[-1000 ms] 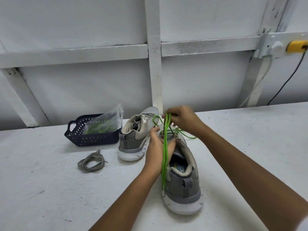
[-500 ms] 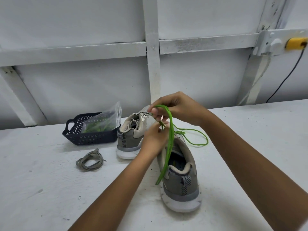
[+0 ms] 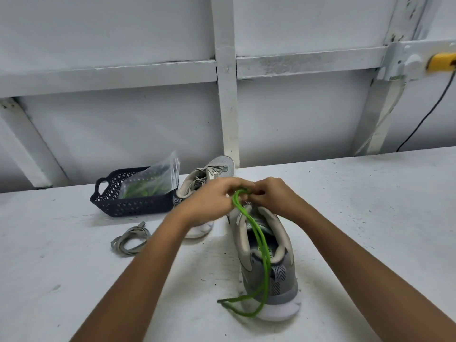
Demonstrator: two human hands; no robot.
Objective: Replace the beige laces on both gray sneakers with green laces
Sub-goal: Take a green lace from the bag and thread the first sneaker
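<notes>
Closer together now above the near sneaker (image 3: 283,282) on the white table (image 3: 370,218) by the wall (image 3: 98,132), the left hand (image 3: 209,201) and right hand (image 3: 274,197) both pinch the green lace (image 3: 266,272), I think, with the beige lace (image 3: 130,240) and basket (image 3: 133,207) left of that sneaker.

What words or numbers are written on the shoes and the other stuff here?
Nothing here can be read clearly.
Print on the insole of the near sneaker: too blurred, and partly behind the green lace.
Far sneaker, basket, plastic bag: no lettering shows.
</notes>
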